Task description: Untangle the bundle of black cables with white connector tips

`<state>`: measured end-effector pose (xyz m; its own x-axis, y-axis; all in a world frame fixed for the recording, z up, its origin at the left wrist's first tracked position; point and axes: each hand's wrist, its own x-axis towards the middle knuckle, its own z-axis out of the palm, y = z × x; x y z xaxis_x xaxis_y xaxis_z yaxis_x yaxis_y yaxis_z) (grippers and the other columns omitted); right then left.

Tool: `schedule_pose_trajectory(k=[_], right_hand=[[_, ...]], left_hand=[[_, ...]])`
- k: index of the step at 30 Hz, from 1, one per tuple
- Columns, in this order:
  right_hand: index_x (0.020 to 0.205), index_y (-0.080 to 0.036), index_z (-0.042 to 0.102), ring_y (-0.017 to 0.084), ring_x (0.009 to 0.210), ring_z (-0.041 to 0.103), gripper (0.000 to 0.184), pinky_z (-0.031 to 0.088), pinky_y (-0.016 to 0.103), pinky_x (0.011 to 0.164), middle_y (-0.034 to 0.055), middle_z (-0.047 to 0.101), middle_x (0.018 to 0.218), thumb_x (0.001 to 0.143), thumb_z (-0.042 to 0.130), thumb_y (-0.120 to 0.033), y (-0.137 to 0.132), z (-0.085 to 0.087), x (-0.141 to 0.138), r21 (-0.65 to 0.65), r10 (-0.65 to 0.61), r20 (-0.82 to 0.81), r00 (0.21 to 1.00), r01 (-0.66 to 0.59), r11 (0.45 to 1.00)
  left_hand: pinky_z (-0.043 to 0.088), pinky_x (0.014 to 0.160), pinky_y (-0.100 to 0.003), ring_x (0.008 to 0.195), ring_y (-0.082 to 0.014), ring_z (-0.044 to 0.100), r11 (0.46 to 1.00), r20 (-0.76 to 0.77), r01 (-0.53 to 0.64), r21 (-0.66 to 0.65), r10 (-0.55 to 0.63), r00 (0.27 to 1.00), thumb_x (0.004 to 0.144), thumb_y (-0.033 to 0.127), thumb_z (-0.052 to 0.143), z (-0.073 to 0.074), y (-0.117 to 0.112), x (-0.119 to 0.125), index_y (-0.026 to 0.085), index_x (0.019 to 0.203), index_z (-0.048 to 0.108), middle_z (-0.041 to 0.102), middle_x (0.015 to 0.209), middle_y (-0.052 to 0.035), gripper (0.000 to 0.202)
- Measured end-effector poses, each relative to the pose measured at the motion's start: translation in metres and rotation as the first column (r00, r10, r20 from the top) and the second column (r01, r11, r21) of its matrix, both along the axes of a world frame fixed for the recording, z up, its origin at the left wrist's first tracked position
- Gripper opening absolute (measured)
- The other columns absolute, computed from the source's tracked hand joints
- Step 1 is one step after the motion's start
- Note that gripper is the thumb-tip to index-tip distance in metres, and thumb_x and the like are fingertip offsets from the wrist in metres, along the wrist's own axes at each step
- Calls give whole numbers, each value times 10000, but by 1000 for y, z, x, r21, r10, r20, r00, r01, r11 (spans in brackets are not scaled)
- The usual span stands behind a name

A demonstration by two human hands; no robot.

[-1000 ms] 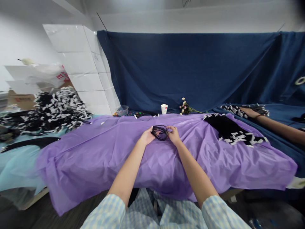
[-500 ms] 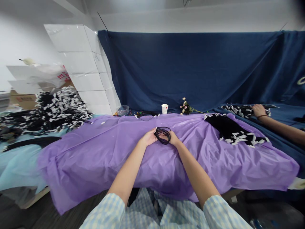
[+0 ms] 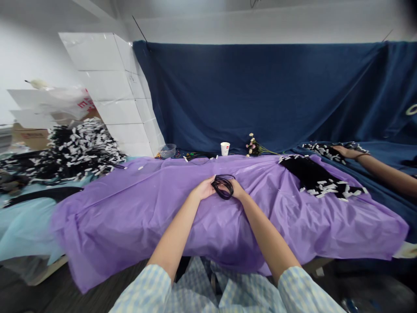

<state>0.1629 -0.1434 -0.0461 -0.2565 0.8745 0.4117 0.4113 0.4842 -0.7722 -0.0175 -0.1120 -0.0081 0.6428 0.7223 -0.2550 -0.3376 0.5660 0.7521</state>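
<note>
Above the purple sheet, a black cable (image 3: 226, 196) is wound into a small oval coil. My left hand (image 3: 204, 188) pinches the coil's left side, where a small white end shows at the fingertips. From the right, my right hand (image 3: 237, 190) holds the other side of the coil, its fingers partly hidden behind the loops. A flat bundle of black cables with white ends (image 3: 301, 173) lies to the right of my hands on the purple sheet (image 3: 130, 217).
A large heap of black cables with white ends (image 3: 86, 145) lies at left, beside stacked white boxes (image 3: 112, 87). Behind the sheet stand a paper cup (image 3: 225, 148), a clear bowl (image 3: 168, 151) and flowers (image 3: 256, 148). At right, another person's hand (image 3: 347, 152) rests on more cables.
My hands keep hold of the coil, which has shifted and tilted only slightly. The other person's hand at right has moved left over the cables there.
</note>
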Motion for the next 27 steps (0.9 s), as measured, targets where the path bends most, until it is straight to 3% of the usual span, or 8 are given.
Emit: schedule_pose_trajectory(k=[15,27], right_hand=[[1074,-143,615,186,1012,599,262,501,411,907,77,617,1113,916,578,-349,9,-7,5,30,-153,0,988,153,988],[1039,-127,614,145,871,623,235,544,331,781,55,635,1006,921,576,-326,2,4,-1,-189,-52,-230,972,8,982]], left_hand=[[544,785,-363,902,-176,636,999,-17,40,-35,-41,999,918,332,554,-7,8,-1,111,1053,614,646,1032,-85,266],[545,740,-336,850,-160,629,999,-10,-13,-34,13,1000,915,318,561,-11,12,-4,114,1049,609,640,1004,-73,249]])
